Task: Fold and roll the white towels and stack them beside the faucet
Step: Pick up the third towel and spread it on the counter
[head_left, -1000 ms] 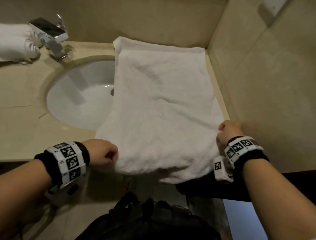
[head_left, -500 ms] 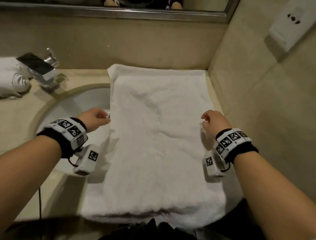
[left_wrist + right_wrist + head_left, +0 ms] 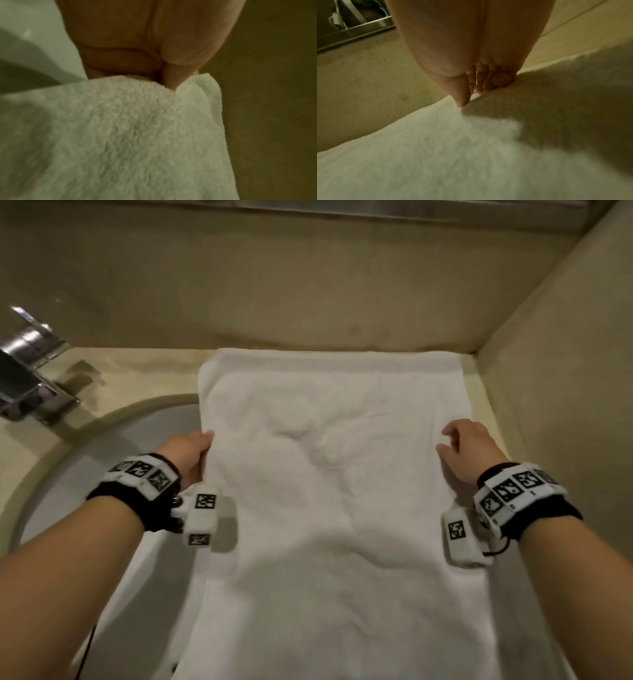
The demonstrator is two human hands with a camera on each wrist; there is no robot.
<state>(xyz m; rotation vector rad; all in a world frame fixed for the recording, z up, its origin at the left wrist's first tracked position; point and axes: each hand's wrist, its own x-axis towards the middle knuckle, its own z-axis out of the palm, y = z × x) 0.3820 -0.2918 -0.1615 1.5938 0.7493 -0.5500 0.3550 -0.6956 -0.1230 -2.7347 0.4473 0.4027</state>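
Observation:
A white towel (image 3: pixel 325 508) lies flat and lengthwise on the beige counter (image 3: pixel 144 374). Its far end touches the back wall and its left side overhangs the sink. My left hand (image 3: pixel 207 440) is at the towel's left edge, about midway along. In the left wrist view, the left hand (image 3: pixel 169 83) pinches the edge of the towel (image 3: pixel 128 135) between thumb and fingers. My right hand (image 3: pixel 445 440) is at the right edge with fingers curled. The right wrist view shows this hand (image 3: pixel 471 97) pinching the towel (image 3: pixel 453 155). The chrome faucet (image 3: pixel 27 378) stands at the far left.
The round white sink basin (image 3: pixel 102 474) lies left of the towel, under my left arm. A beige side wall (image 3: pixel 565 371) runs close along the towel's right edge. A metal mirror frame (image 3: pixel 359 31) runs along the back wall.
Both hands moved from the towel's near end forward along its side edges to its middle. The view has tilted and closed in, so the rolled towels by the faucet are out of frame.

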